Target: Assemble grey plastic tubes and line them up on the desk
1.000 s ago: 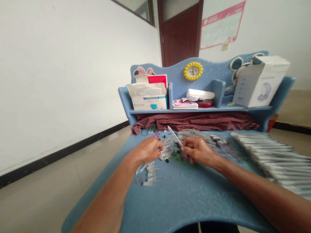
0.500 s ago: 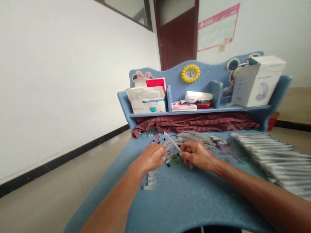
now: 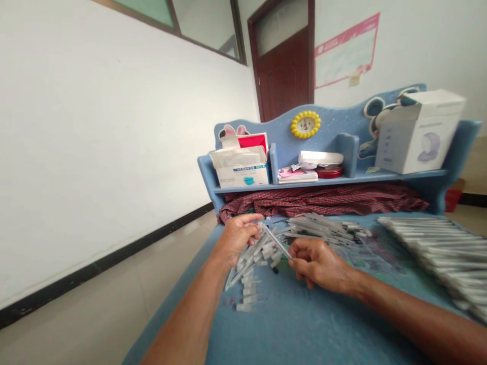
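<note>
My right hand (image 3: 314,261) pinches the near end of a slim clear pen (image 3: 277,242), which slants up to the left. At the pen's far end is my left hand (image 3: 241,235), thumb and fingers closed about the tip, index finger stretched out above it. Whether a small part sits between those fingers is hidden. Beneath the left hand lies a loose pile of clear pen caps and tubes (image 3: 247,258), some with black ends. Several clear caps (image 3: 249,299) lie in a short row nearer me on the blue desk (image 3: 297,324).
Behind my right hand lies a heap of clear pen tubes (image 3: 319,225). A large stack of whitish pens (image 3: 437,253) covers the desk's right side. At the back, a checked cloth (image 3: 327,200) lies under a shelf holding a mask box (image 3: 243,175) and a white carton (image 3: 422,134).
My left hand has risen from the pile to the pen's far end, its index finger now extended. The right hand still holds the pen. The view has shifted slightly.
</note>
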